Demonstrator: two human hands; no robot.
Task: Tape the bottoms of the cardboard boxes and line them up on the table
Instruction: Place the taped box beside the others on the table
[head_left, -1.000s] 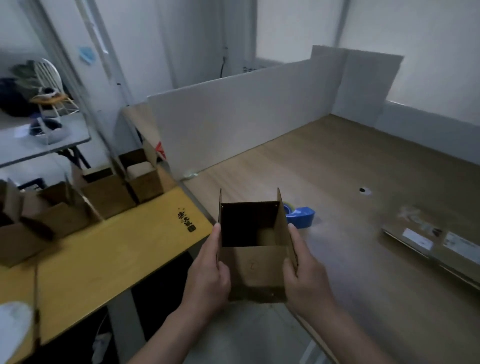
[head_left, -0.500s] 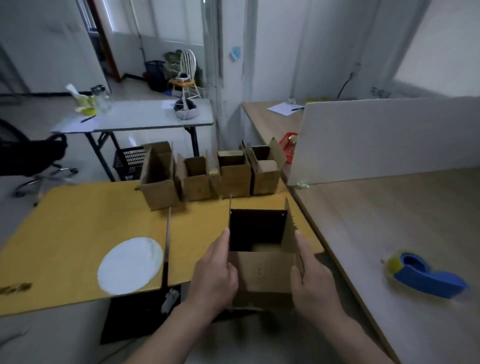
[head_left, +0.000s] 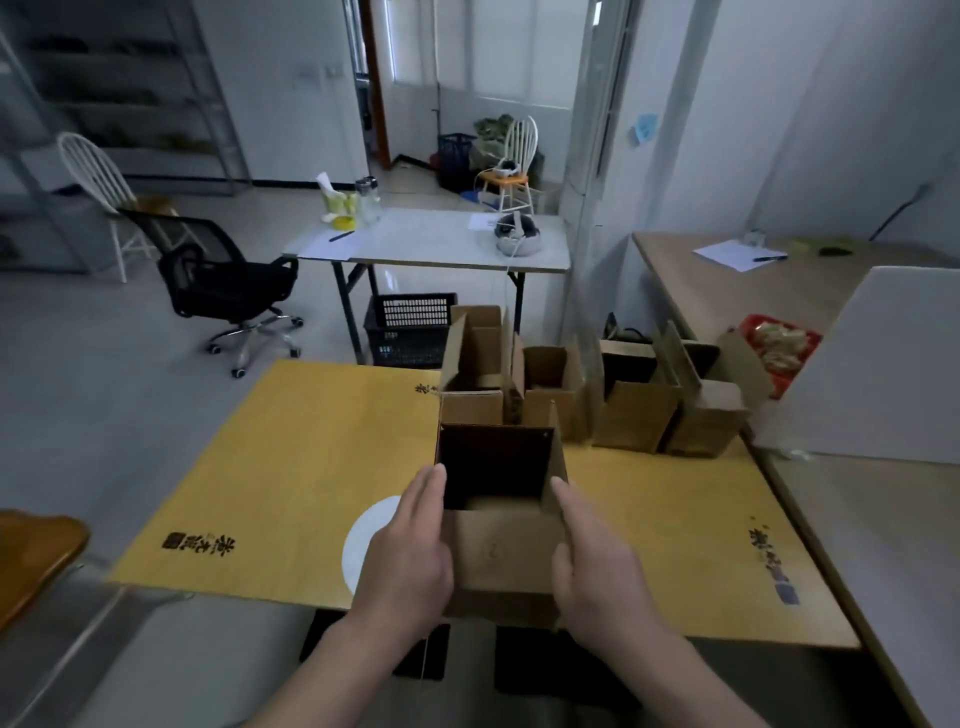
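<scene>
The open cardboard box (head_left: 498, 556) is at lower centre of the frame, sandwiched between both hands over the near edge of the yellow desk (head_left: 291, 467). Can't tell if its bottom actually touches the desk. Grip-wise, the left hand (head_left: 410, 545) and right hand (head_left: 597, 566) are pressed flat on opposite sides, fingers straight, nothing curled round it. The mouth faces up with the flaps standing. Just behind it, a row of four more boxes (head_left: 634, 415) sits along the desk's far side, flaps open. There's a black office chair (head_left: 228, 280) off at the left.
</scene>
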